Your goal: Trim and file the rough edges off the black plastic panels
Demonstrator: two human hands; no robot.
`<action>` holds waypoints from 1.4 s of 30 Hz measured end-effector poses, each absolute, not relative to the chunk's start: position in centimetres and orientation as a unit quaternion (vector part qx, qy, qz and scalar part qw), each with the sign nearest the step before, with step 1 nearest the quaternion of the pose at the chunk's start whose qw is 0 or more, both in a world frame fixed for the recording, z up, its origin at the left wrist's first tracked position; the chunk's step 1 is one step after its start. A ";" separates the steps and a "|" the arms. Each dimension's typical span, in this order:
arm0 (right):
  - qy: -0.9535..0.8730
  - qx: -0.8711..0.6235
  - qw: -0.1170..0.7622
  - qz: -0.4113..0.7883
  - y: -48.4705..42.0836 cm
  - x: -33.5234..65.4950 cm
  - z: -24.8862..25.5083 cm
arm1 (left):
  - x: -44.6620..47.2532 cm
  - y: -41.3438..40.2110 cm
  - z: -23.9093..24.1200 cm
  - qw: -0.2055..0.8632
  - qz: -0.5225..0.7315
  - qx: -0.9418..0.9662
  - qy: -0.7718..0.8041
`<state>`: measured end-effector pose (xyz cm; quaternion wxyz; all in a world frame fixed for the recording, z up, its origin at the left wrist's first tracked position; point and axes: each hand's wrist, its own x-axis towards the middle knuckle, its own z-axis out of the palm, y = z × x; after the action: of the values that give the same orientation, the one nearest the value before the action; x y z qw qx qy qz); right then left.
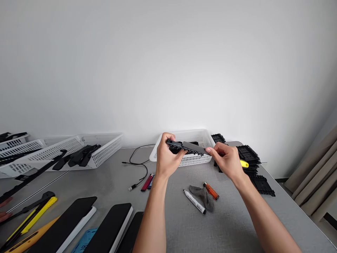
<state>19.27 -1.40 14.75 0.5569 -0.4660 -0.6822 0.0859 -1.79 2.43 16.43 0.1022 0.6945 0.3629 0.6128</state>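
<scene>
A long black toothed plastic part point(195, 147) is held up level between my two hands, above the table and before a white basket. My left hand point(168, 154) grips its left end, thumb below and fingers curled over. At the right end, my right hand point(226, 159) pinches it between thumb and fingers. A yellow handle end point(244, 163) shows just behind my right hand; I cannot tell whether the hand holds it or it lies on the stack. Below the hands lie a white marker point(194, 201), a grey cloth point(204, 197) and an orange lighter point(211, 191).
The white basket point(189, 163) stands against the wall, with stacked black toothed panels point(247, 154) to its right. Further left are more baskets point(107, 151), a USB cable point(143, 165), a red lighter point(146, 183) and a yellow utility knife point(39, 215). Another person's fingers point(5, 215) show at the left edge.
</scene>
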 end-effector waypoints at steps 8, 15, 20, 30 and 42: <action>-0.660 -0.453 0.579 0.154 -1.3 19.3 14.7 | -0.6 1.9 16.7 0.069 0.584 0.718 0.372; -0.682 -0.464 0.555 0.113 -1.1 19.9 14.7 | -1.1 2.3 16.5 0.082 0.612 0.699 0.361; -0.627 -0.514 0.559 0.173 -0.4 21.4 14.8 | -1.4 2.7 16.2 0.073 0.623 0.690 0.361; -0.653 -0.441 0.536 0.303 -1.5 19.3 15.4 | -0.8 2.2 16.6 0.044 0.576 0.747 0.328; -0.656 -0.434 0.557 0.267 -1.9 18.2 15.5 | 0.5 1.4 16.5 0.018 0.511 0.802 0.309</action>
<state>18.16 -1.93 15.48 0.5572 -0.4337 -0.6560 0.2667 0.49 1.44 16.50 0.0181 0.8016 0.3092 0.5114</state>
